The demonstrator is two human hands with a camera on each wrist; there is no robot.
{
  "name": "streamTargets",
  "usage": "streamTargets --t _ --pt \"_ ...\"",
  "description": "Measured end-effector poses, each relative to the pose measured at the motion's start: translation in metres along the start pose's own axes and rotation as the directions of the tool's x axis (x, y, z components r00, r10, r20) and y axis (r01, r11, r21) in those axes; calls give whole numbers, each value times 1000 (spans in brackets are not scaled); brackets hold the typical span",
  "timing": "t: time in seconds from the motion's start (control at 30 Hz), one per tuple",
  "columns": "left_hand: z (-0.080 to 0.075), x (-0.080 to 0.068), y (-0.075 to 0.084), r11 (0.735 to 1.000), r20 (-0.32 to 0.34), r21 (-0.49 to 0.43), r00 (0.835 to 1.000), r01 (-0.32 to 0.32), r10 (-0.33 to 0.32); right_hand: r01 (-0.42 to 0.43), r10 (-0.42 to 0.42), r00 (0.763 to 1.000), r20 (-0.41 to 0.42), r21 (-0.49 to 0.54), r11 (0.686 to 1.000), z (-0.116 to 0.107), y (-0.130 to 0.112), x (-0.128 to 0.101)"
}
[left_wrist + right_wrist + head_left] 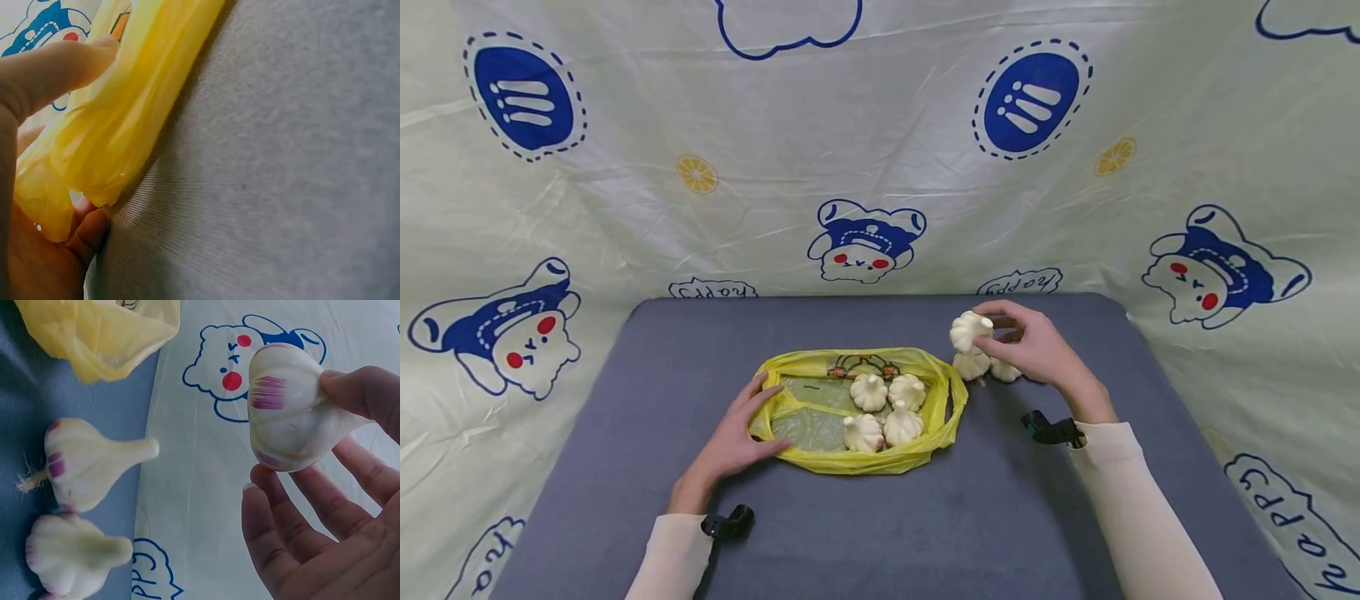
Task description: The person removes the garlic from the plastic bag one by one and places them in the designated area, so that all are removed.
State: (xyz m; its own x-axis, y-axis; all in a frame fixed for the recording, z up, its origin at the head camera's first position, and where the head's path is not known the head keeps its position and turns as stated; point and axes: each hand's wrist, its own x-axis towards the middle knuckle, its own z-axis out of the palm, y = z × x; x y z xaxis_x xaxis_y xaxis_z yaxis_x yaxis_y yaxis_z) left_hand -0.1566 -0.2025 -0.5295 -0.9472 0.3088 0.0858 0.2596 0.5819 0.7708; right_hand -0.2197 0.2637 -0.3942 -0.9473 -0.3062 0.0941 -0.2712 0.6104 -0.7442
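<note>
A yellow plastic bag (940,417) lies open on the grey table (625,400) with several white garlic bulbs (886,408) inside. My left hand (741,429) holds the bag's left rim (119,125) between thumb and fingers. My right hand (1026,346) is lifted to the right of the bag and pinches one garlic bulb (970,329) (287,412) in its fingertips. Two more garlic bulbs (972,364) (81,464) lie on the table below that hand, the second bulb (69,556) beside the first.
A cream cloth with blue cartoon bears (865,242) hangs behind and around the table. Bare grey tabletop (887,533) spreads in front of the bag. Black straps (1051,429) sit at both wrists.
</note>
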Motion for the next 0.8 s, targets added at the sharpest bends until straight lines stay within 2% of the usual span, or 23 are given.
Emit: streamTargets --t 0.17,0.43,0.8 --pt "0 5 0 1000 -40 -6 999 19 -19 -7 7 1000 -15 -17 1000 -4 4 -3" --pt "0 14 -5 1000 -65 -16 998 19 -20 -57 56 997 -55 -16 998 -18 11 -13" --pt "3 13 -8 999 -27 -38 999 27 -28 -119 108 976 -189 -46 992 -38 43 -33"
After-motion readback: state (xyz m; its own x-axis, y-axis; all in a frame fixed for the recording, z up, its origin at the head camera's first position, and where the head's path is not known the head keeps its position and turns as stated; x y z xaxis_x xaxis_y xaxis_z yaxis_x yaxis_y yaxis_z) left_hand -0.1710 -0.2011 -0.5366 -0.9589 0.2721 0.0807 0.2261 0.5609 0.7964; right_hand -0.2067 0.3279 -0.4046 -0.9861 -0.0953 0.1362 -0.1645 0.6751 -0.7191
